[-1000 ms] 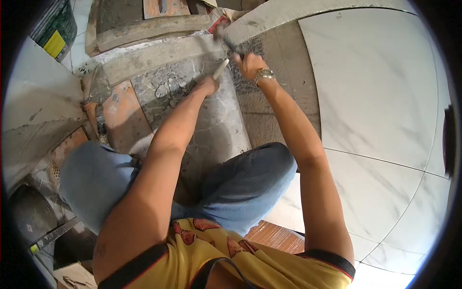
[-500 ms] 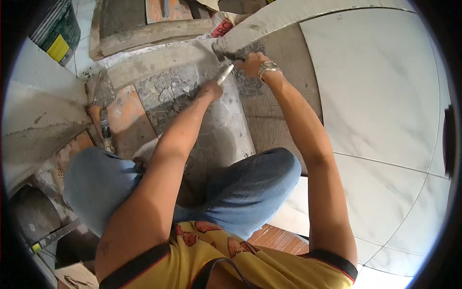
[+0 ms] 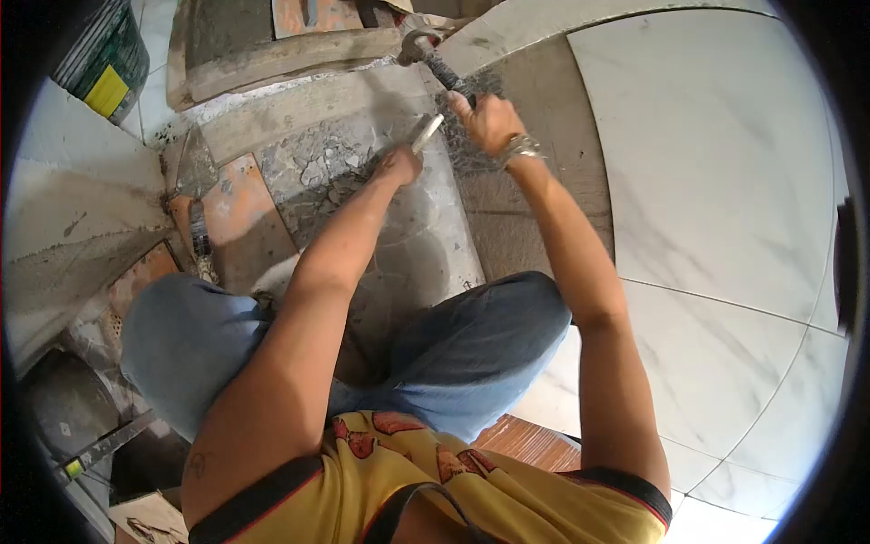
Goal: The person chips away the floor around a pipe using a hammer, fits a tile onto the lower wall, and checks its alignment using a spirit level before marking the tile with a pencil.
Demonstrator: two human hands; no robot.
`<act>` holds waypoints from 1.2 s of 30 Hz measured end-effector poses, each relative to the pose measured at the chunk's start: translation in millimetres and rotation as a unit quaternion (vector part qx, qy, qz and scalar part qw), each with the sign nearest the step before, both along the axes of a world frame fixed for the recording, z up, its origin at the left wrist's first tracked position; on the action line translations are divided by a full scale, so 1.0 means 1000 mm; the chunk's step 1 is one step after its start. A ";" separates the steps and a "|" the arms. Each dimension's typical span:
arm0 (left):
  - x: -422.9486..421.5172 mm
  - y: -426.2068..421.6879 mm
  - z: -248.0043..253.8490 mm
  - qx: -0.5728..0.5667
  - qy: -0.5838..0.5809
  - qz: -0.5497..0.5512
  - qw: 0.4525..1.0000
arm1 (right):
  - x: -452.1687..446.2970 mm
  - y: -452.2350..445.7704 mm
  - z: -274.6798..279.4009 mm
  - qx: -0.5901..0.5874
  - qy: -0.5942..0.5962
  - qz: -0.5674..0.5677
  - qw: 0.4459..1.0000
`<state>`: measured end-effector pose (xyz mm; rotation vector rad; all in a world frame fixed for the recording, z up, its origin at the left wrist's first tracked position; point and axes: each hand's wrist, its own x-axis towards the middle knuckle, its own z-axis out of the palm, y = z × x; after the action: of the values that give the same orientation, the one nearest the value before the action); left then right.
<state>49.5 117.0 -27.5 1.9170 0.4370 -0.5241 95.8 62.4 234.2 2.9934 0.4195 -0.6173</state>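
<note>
The left hand (image 3: 400,167) grips a chisel (image 3: 427,133) slanting forward-right; the right hand (image 3: 496,123) grips a hammer (image 3: 439,69), head beyond the chisel.

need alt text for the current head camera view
A person's right hand grips a dark-handled metal hammer; the left hand holds a pale rod-shaped tool near flat grey fragments. White grey-veined tiles lie at right.

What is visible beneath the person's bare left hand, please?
A dusty grey surface and broken grey chips show beside the left hand, which grips a pale rod; what lies beneath is covered.
</note>
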 end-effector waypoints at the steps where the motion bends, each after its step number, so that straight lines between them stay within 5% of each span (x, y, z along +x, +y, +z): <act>1: -0.001 -0.001 0.000 0.004 -0.005 0.008 1.000 | 0.010 -0.020 -0.025 -0.039 -0.007 0.026 0.999; 2: -0.003 -0.001 0.002 0.010 -0.009 0.017 1.000 | 0.030 -0.054 -0.075 -0.077 -0.014 0.052 0.996; 8: 0.001 0.009 0.021 -0.023 0.054 -0.082 0.995 | -0.018 -0.039 0.005 -0.131 -0.018 0.097 0.986; 11: -0.013 0.024 0.002 -0.046 -0.085 -0.216 0.972 | -0.052 -0.079 0.039 -0.090 0.085 0.083 0.989; 14: -0.004 0.024 -0.073 -0.171 -0.098 -0.081 0.977 | -0.099 -0.125 0.043 -0.021 0.137 0.142 0.980; 15: -0.016 0.030 -0.047 -0.138 -0.171 -0.060 0.974 | -0.105 -0.124 0.055 -0.062 0.144 0.164 0.974; 18: -0.006 0.019 0.014 0.053 -0.085 -0.094 0.990 | -0.134 -0.123 0.083 -0.155 0.101 0.218 0.958; 19: 0.003 0.020 0.005 0.090 -0.097 -0.107 0.985 | -0.153 -0.131 0.079 -0.116 -0.023 0.268 0.956; 21: 0.014 0.033 -0.010 0.159 -0.120 -0.127 0.972 | -0.160 -0.128 0.080 -0.092 0.024 0.275 0.957; 24: 0.040 0.055 0.049 0.345 -0.109 -0.267 0.893 | -0.166 -0.122 0.084 -0.021 0.049 0.290 0.956; 26: 0.043 0.047 0.140 0.464 -0.065 -0.384 0.795 | -0.171 -0.116 0.090 0.037 0.036 0.330 0.942; 29: 0.073 0.052 0.173 0.532 -0.025 -0.518 0.670 | -0.182 -0.098 0.087 0.094 0.018 0.391 0.916; 32: 0.077 0.044 0.193 0.515 -0.107 -0.553 0.646 | -0.189 -0.086 0.090 0.120 0.028 0.414 0.902; 36: 0.049 0.028 0.178 0.429 -0.158 -0.544 0.704 | -0.192 -0.080 0.079 0.101 0.070 0.451 0.884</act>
<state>98.8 145.5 150.8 3.0253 -0.9707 -0.7715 -96.2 -17.4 312.7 2.4545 1.8128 -0.6830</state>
